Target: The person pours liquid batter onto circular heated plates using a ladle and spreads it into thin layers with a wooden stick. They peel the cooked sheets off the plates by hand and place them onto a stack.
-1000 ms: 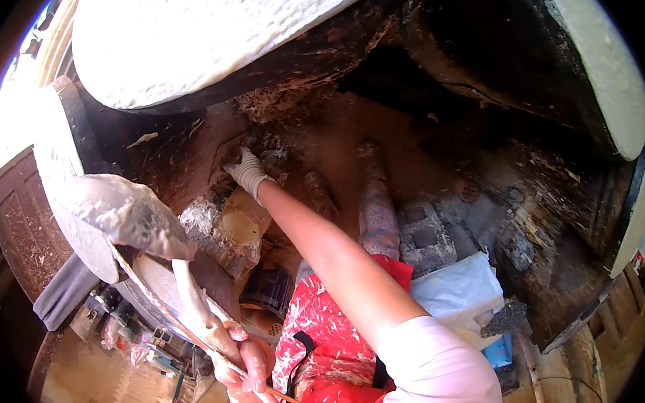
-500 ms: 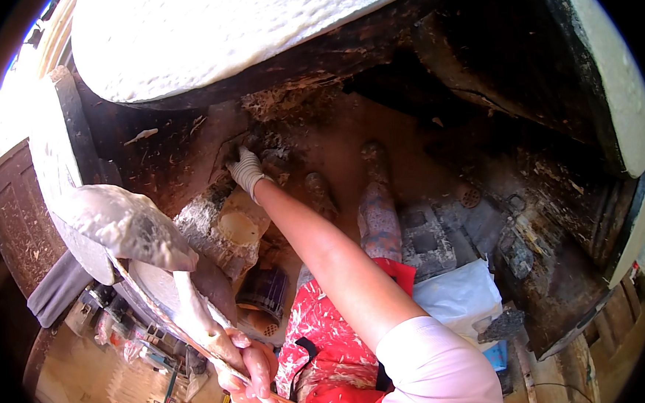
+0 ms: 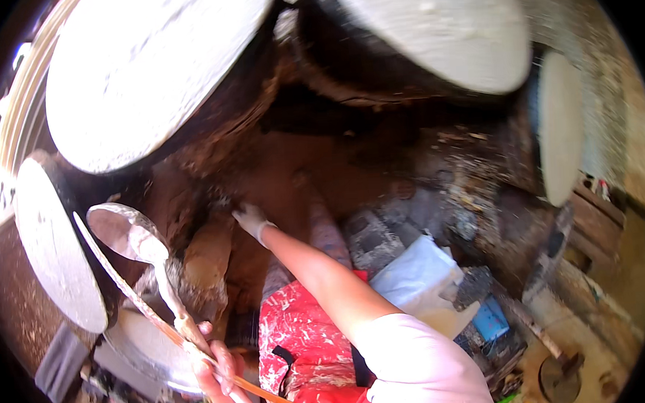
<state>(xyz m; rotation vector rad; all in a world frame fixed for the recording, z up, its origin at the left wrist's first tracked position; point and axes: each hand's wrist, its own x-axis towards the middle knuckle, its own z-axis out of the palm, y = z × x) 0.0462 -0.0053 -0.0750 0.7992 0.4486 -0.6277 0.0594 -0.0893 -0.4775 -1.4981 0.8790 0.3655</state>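
Left hand: fingers wrapped round ladle and slender stick | Ladle: bowl raised, left of red apron | Right hand: gloved, extended low, blurred; finger spread and contact indeterminable.

There are two hands, one ladle, four white-topped round forms and one red apron.

This looks like a grimy workshop, with large white-topped vessels, a ladle and spattered clothing.
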